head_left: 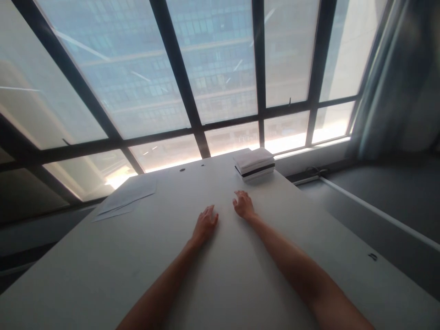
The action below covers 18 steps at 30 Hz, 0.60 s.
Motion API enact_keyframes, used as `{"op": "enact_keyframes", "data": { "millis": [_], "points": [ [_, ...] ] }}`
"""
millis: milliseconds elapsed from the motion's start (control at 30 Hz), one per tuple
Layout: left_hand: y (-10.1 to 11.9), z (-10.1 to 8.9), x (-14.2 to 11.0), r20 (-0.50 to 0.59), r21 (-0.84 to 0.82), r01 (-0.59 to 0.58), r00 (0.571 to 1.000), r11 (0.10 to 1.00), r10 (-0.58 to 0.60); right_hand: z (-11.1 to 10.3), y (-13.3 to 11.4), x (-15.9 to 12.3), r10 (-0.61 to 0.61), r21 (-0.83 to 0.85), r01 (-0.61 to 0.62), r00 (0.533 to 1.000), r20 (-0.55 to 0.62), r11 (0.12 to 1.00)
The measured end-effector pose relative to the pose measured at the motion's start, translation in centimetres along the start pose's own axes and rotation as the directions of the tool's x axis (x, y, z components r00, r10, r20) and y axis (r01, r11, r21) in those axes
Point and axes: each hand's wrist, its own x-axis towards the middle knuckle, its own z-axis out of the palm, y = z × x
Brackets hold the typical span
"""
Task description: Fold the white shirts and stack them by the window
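Observation:
My left hand [205, 223] is over the white table [120, 266], palm down with its fingers apart and nothing in it. My right hand [243, 204] is a little farther forward and to the right, fingers spread and slightly bent, also holding nothing. Just beyond the right hand sits a stack of folded white cloths [254, 161] with one dark layer in it; the hand does not touch it. Whether the palms rest on the tabletop or hover just above it, I cannot tell.
Loose white paper sheets [125, 197] lie at the table's far left. A small dark object [372, 257] is near the right edge. Large windows [220, 68] stand behind the table, with a grey curtain [381, 87] at the right. A white rail [378, 213] runs beside the table.

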Motion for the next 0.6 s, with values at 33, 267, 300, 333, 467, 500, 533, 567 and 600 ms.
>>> {"op": "enact_keyframes", "data": {
  "millis": [33,267,300,333,467,500,533,567,600],
  "points": [
    [0.0,0.2,-0.5,0.030,0.013,-0.004,1.000,1.000,0.004,0.2,0.0,-0.3,-0.019,-0.054,0.022,0.998,0.063,0.998],
    [1.0,-0.1,-1.9,0.129,0.003,-0.095,0.987,0.995,0.094,-0.2,0.3,-1.6,-0.109,-0.184,0.165,0.953,0.283,0.969],
    [1.0,-0.2,-1.9,0.134,-0.001,-0.095,0.987,0.995,0.094,-0.3,0.3,-1.7,-0.108,-0.183,0.166,0.950,0.292,0.969],
    [1.1,-0.3,-1.9,0.136,-0.005,-0.096,0.986,0.995,0.096,-0.3,0.3,-1.7,-0.110,-0.182,0.169,0.948,0.297,0.969],
    [1.2,-0.4,-2.0,0.129,-0.014,-0.102,0.986,0.995,0.102,-0.5,0.3,-1.9,-0.115,-0.183,0.177,0.946,0.304,0.967],
    [1.2,-0.4,-2.0,0.128,-0.015,-0.101,0.987,0.995,0.102,-0.6,0.3,-1.9,-0.113,-0.185,0.176,0.945,0.306,0.967],
    [1.2,-0.3,-2.1,0.126,-0.016,-0.100,0.987,0.995,0.101,-0.6,0.3,-1.9,-0.111,-0.187,0.174,0.946,0.306,0.967],
    [1.2,-0.3,-2.1,0.125,-0.017,-0.101,0.987,0.995,0.102,-0.6,0.3,-2.0,-0.109,-0.190,0.172,0.947,0.304,0.967],
    [1.2,-0.3,-2.1,0.124,-0.019,-0.102,0.987,0.995,0.104,-0.6,0.3,-2.0,-0.108,-0.193,0.171,0.947,0.302,0.966]
  ]
}}
